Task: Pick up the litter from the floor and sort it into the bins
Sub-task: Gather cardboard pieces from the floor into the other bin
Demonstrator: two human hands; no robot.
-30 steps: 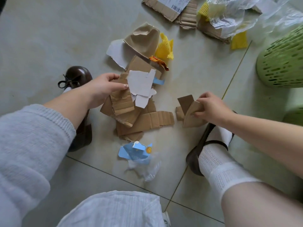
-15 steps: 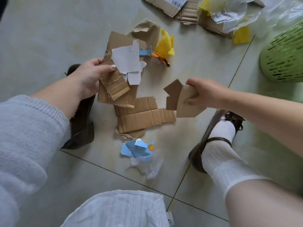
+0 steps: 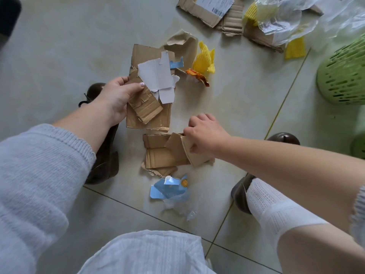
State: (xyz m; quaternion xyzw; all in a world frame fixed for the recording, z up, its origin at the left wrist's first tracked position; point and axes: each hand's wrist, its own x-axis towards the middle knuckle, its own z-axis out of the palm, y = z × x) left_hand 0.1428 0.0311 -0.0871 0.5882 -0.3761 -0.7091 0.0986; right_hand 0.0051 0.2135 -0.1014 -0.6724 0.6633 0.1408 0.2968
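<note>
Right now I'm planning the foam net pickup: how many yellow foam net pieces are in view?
3. One lies beside the torn brown paper, one sits under the clear plastic at the top, one lies near the green basket. More may hide under the plastic.

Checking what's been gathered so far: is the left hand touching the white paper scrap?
Touching. The head view shows the left hand gripping a cardboard stack, its thumb tip lying on the left edge of the white paper on top.
</note>
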